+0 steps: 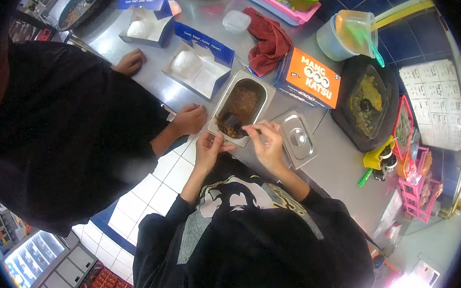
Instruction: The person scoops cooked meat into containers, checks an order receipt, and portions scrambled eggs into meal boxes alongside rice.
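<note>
A deep steel food pan point(266, 100) with brown, crumbly food point(246, 96) stands near the counter's front edge. My left hand point(209, 152) grips its near left corner, thumb along the rim. My right hand point(266, 141) is closed in a pinch over the near right rim, on the end of a dark spoon point(231, 122). The spoon's bowl lies in the food at the near end of the pan; its exact shape is hard to make out. Right of the pan, next to my right hand, lies a steel lid point(298, 135).
Two opened blue-and-white boxes point(202, 65) holding white wrapped items stand behind. An orange box point(311, 77), red cloth point(266, 40), clear tub point(330, 38) and black tray point(364, 102) sit to the right. A person in black point(79, 128) stands close on the left, hands on the counter.
</note>
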Motion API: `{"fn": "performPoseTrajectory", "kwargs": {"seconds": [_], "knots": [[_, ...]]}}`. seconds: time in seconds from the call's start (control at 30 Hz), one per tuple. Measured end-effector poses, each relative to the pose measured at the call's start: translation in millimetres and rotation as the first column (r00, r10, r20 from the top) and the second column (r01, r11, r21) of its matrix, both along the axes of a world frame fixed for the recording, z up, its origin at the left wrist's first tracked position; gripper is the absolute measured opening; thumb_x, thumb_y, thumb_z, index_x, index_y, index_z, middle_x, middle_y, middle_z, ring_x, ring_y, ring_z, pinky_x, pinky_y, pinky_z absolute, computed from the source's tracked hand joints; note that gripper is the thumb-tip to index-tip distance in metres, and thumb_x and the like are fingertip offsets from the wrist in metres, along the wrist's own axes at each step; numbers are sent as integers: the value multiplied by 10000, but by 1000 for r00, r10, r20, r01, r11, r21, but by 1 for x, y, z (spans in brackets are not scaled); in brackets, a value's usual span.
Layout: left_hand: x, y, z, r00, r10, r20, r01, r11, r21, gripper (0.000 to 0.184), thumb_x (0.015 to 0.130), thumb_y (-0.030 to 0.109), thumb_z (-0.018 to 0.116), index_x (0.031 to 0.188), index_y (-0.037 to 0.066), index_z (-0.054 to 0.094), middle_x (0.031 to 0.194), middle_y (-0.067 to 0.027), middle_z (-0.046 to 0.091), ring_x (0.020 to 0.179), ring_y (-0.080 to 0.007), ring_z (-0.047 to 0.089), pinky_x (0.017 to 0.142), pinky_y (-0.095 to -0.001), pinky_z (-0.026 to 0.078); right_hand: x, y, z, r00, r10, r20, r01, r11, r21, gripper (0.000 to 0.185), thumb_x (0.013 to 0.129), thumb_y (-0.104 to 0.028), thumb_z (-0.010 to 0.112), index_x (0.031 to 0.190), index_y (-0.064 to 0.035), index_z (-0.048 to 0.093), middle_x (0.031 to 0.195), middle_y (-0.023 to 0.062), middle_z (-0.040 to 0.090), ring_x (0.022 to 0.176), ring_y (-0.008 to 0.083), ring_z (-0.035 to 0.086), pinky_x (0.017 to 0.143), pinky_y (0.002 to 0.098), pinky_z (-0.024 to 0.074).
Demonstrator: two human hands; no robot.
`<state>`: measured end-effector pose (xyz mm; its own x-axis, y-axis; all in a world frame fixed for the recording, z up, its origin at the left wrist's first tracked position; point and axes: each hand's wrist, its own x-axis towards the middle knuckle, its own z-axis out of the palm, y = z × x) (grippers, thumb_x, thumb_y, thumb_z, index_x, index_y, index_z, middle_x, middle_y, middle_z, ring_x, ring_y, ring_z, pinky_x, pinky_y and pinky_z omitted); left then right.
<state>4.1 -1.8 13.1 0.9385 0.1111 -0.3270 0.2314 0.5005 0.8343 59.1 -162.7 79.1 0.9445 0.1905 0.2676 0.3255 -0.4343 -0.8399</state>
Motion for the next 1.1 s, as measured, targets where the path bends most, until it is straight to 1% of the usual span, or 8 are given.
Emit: {"fn": "performPoseTrajectory", "kwargs": {"seconds": [0.1,0.2,0.33,0.57,0.73,0.8,1.0,1.1], "knots": [[-2,-1,-3,1000,4,-10,-4,1000,19,307,935,165,526,1134,-62,467,961,-147,571,813,-273,662,702,-344,595,-3,2,-1,999,20,-36,-20,1000,-1,94,830,-159,650,835,-86,708,719,34,632,668,142,547,755,307,342],[-1,-4,5,1000,17,-1,-17,1000,-3,290,932,150,528,1116,-66,466,955,-148,566,815,-286,663,701,-346,595,-4,6,3,919,-79,-386,190,948,256,221,897,-202,603,909,1,689,853,60,684,766,80,566,683,235,429],[-2,-9,8,997,20,-72,-21,1000,-8,276,925,120,534,1109,-70,454,961,-159,565,831,-307,662,718,-363,593,4,4,-5,858,-226,-462,417,831,367,240,917,-193,579,934,23,681,806,19,644,734,60,522,667,213,409],[-7,-22,4,996,3,-86,-11,996,-90,267,922,102,536,1096,-79,443,976,-188,574,866,-324,655,762,-382,583,7,-5,-3,814,-316,-488,532,743,407,226,920,-180,578,930,22,680,699,-17,574,628,39,454,566,186,344],[-6,-27,15,1000,4,-11,-6,992,-125,308,930,84,513,1177,-56,392,977,-181,571,897,-328,644,776,-396,575,9,4,1,834,-360,-417,531,726,437,244,925,-191,569,947,32,665,741,31,633,561,50,507,511,190,373],[-6,-30,18,1000,3,24,1,988,-152,337,934,78,502,1216,-41,361,981,-174,566,900,-328,642,779,-400,573,4,11,10,807,-226,-545,489,775,402,251,930,-203,560,966,29,648,760,62,650,560,73,563,496,192,410],[-7,-34,8,996,2,85,13,986,-169,436,937,70,487,1306,31,257,1041,-152,525,866,-284,639,779,-393,572,-1,38,10,883,-134,-449,357,814,458,235,941,-181,532,987,35,611,747,110,654,591,123,620,514,209,468],[-7,-34,13,998,-7,64,12,997,-75,429,938,69,488,1310,43,277,1068,-130,516,871,-243,627,778,-370,569,-2,42,18,898,-108,-427,311,842,440,219,938,-170,536,978,32,608,772,108,655,637,129,641,548,220,489]]}}
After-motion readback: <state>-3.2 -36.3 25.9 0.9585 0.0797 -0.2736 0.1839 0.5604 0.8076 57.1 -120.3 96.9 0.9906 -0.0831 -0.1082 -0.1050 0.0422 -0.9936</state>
